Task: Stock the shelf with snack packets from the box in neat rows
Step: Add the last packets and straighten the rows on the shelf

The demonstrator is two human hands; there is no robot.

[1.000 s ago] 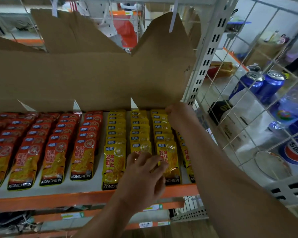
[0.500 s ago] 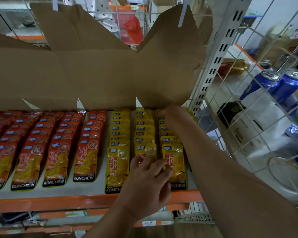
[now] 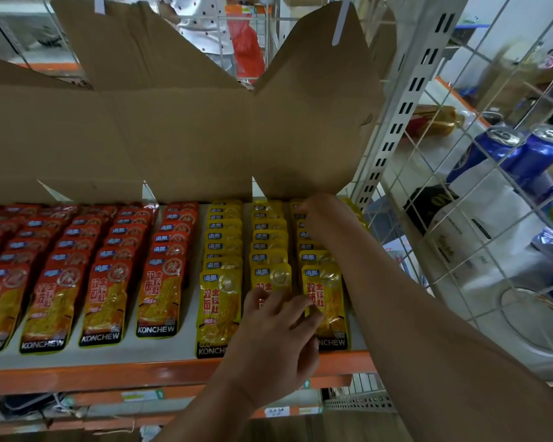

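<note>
Store shelving (image 3: 141, 371) with an orange front lip is seen across the lower frame, backed by flattened cardboard (image 3: 173, 138). Spread fingers (image 3: 256, 301) of the left hand (image 3: 268, 339), lower centre, are laid on the front pouch of the middle row of yellow packets (image 3: 221, 301). The right hand (image 3: 320, 215), higher and rightward, is curled over the back of the rightmost row; a pinch cannot be confirmed. Red packets (image 3: 103, 295) are ranked at left. Light, slippery foil pouches are judged likely, best taken by the edges.

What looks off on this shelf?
The brown cardboard sheet at the back of the shelf has a ragged, torn top edge. The red snack packets and yellow snack packets lie in straight rows; nothing spilled.
</note>
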